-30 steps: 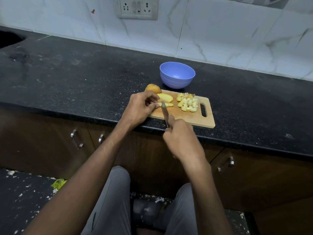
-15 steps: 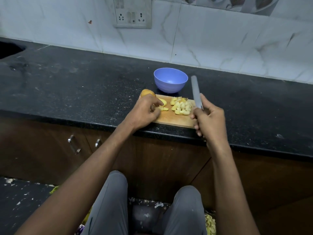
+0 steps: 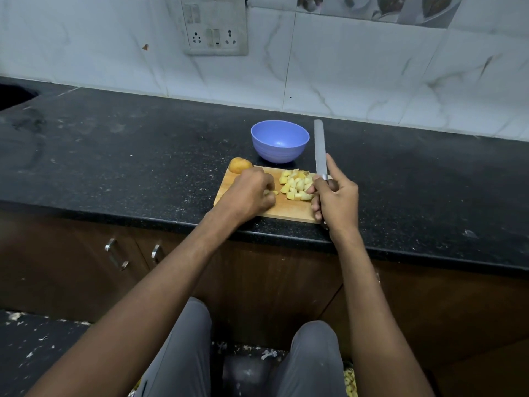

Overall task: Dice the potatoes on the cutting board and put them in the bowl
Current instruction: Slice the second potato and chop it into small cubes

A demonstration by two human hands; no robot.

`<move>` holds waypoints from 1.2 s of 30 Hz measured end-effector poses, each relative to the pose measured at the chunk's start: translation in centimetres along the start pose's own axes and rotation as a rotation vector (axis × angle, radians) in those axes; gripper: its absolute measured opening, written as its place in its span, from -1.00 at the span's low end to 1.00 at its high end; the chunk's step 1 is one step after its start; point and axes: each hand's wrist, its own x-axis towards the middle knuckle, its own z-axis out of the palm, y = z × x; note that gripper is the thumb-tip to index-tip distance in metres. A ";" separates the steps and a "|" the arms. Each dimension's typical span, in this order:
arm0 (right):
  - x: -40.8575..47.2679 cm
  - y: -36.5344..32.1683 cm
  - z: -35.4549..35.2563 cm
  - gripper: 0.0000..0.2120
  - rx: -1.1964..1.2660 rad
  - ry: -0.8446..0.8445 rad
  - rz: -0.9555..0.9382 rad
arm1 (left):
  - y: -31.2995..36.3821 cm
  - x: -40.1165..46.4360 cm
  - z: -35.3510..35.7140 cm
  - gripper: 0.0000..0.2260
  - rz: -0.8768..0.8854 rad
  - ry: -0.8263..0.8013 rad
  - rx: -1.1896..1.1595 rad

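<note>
On the cutting board [image 3: 289,212], the diced potato pile [image 3: 297,186] lies between the left hand [image 3: 248,193], apparently pinching small pieces, and the right hand [image 3: 337,200], gripping the knife [image 3: 319,149] blade-up, nearer the bowl [image 3: 280,141].

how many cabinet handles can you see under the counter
2. One handle is on the left cabinet door, the other handle just right of it on the next door. More may be hidden behind the arms.
</note>
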 end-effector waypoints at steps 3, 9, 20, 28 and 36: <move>0.1 0.1 -0.3 -0.45 0.065 -0.001 0.026 | 1.0 0.3 0.4 -0.89 -0.083 0.103 -0.093; 0.1 0.2 -0.6 -0.46 0.175 0.037 0.059 | 3.1 1.0 2.6 -0.85 -0.243 0.310 -0.259; 0.2 0.6 -0.5 -0.45 0.119 0.008 0.026 | 4.3 0.1 1.6 -0.60 -0.371 0.481 -0.580; 0.0 0.9 -0.3 -0.46 -0.088 -0.045 -0.026 | -1.5 -0.1 -1.3 -0.82 -0.220 0.348 -0.317; -0.1 0.8 -0.2 -0.48 -0.122 -0.038 -0.026 | -3.9 1.5 -2.2 -0.67 0.008 -0.201 -0.030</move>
